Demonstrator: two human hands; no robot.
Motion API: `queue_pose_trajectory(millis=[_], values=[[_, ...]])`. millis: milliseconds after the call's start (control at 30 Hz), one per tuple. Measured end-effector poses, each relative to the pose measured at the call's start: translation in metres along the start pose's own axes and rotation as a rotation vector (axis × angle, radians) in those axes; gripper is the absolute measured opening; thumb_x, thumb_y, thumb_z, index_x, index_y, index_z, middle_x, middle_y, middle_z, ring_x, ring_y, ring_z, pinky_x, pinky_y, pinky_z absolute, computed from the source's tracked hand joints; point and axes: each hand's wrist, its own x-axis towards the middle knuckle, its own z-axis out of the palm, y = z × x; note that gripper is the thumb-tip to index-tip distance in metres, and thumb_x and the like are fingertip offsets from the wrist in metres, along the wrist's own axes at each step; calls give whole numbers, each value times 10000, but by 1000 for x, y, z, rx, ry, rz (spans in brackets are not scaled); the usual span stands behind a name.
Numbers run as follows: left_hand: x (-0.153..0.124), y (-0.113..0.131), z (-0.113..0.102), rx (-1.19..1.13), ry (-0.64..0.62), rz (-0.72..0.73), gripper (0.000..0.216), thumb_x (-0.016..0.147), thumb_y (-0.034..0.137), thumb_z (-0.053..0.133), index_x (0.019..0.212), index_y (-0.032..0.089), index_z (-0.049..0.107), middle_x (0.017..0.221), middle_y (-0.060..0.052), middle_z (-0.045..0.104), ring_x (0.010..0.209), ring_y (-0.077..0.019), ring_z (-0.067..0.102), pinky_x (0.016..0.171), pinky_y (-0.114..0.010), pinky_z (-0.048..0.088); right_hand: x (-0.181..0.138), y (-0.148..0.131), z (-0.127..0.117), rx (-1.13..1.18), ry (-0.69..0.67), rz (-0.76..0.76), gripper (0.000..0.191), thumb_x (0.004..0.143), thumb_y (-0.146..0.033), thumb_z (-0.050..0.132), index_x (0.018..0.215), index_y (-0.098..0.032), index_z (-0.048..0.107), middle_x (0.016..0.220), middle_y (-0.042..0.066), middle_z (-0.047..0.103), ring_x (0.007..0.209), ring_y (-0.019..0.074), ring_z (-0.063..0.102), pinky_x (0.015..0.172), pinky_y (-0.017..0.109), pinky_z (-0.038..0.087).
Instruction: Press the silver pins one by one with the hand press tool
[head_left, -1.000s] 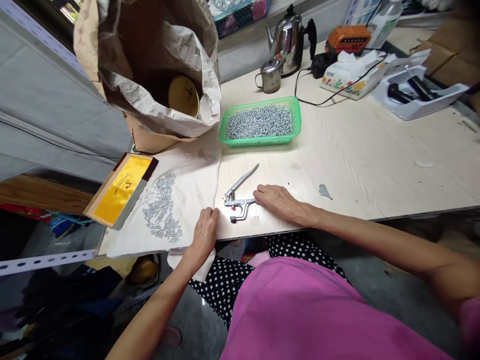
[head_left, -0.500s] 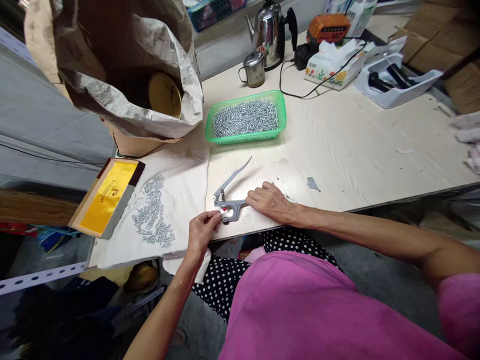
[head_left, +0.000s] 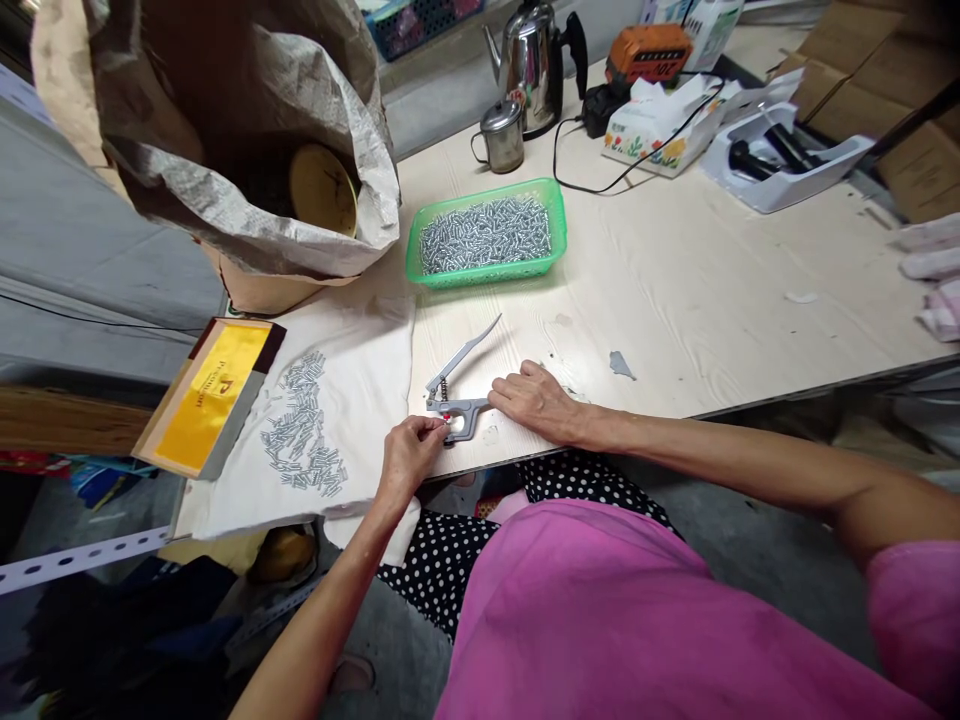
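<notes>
A pair of grey snap-fastener pliers lies on the table near its front edge, its upper handle raised on a spring. My right hand is closed around the lower handle. At the jaws, my left hand has thumb and index finger pinched together beside a small red spot; what they hold is too small to make out. Left of it, many small silvery metal pieces lie loose on a white cloth. Behind the pliers, a green plastic basket holds a heap of similar pieces.
A large open sack stands at the back left, with a yellow-lined box in front. Along the back are a metal cup, a kettle, an orange battery, a tissue pack and a white tray.
My left fingertips have moved slightly right, closer in to the jaws of the pliers. My right hand keeps its hold on the lower handle. The view has shifted a little.
</notes>
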Motion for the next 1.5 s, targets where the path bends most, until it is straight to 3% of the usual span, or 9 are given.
queue_pose_trajectory(millis=[233,433,633,733,933,1200,1333,1433,1500], values=[[13,3,-9,-15,-264,-123,394,635,557,733,565,174,669,468,15,539,470,-118,440,488,-255,318,7,3,-3,124,-168,30,255,1058,-77,387,1034,-150,630,946,70,675,798,187,525,739,362,247],[15,8,-12,-52,-382,-140,507,578,662,760,532,179,613,447,36,458,453,-93,366,473,-251,249,10,11,-10,213,-218,71,141,1033,-245,529,1051,-170,647,1049,101,679,944,239,556,812,374,352],[15,14,-15,-26,-443,-155,509,577,665,773,527,189,601,439,43,438,452,-92,342,480,-257,219,17,44,-13,239,-225,72,1031,724,-715,796,1501,-138,441,1613,254,340,1458,467,289,1125,621,305],[16,16,-16,-13,-449,-160,523,586,656,783,479,198,554,429,40,427,448,-91,345,478,-257,222,27,59,-9,233,-295,36,1164,653,-749,814,1553,-149,383,1623,246,329,1493,495,214,1164,681,239],[15,18,-14,-18,-441,-186,531,540,675,806,511,184,605,431,44,429,444,-88,344,469,-254,236,46,64,-22,251,-379,38,1088,678,-714,814,1494,-102,436,1441,227,489,1306,422,429,1075,586,375],[14,11,-14,-2,-403,-172,495,619,639,794,544,177,633,455,35,472,438,-99,383,463,-255,277,48,56,-28,222,-345,43,562,831,-612,745,1106,-133,647,1188,168,574,1044,317,474,792,401,397],[3,9,-12,312,-127,51,386,846,502,693,628,184,671,611,-15,588,592,-169,555,568,-282,404,43,53,-26,217,-322,44,440,839,-510,789,1036,-141,650,1132,143,591,1007,290,475,763,371,358],[-1,16,-1,468,24,395,218,898,390,699,971,190,744,1008,-88,703,944,-253,646,815,-353,524,40,50,-25,211,-312,32,387,864,-454,787,1037,-136,650,1133,141,599,1009,281,482,764,363,354],[4,23,11,531,3,584,372,877,336,741,1206,172,681,1277,-141,661,1168,-307,592,987,-430,514,38,48,-25,211,-306,33,379,884,-447,772,1053,-129,652,1140,145,601,1015,278,485,775,361,361]])
